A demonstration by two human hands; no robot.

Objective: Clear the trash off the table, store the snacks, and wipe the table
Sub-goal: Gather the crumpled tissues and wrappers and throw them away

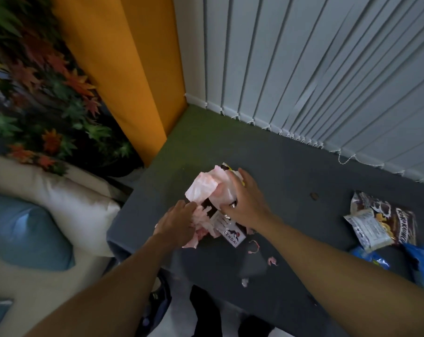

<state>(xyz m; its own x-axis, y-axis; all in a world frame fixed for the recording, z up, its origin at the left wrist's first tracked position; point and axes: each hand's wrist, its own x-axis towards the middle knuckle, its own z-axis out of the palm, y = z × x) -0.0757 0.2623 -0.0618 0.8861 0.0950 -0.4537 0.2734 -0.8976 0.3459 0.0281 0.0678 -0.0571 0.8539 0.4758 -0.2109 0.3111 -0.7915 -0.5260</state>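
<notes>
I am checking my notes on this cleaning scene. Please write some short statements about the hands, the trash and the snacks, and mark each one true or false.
1. Both hands are on the pink tissue pile. True: left hand, right hand.
2. The snack bags lie left of the pile. False: they lie to its right.
3. Small pink scraps remain on the table. True.
4. The blinds are orange. False: they are white; the panel beside them is orange.

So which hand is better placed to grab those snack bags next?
Probably the right hand: the snack bags lie on its side of the table. Both hands are on the pink tissue.
</notes>
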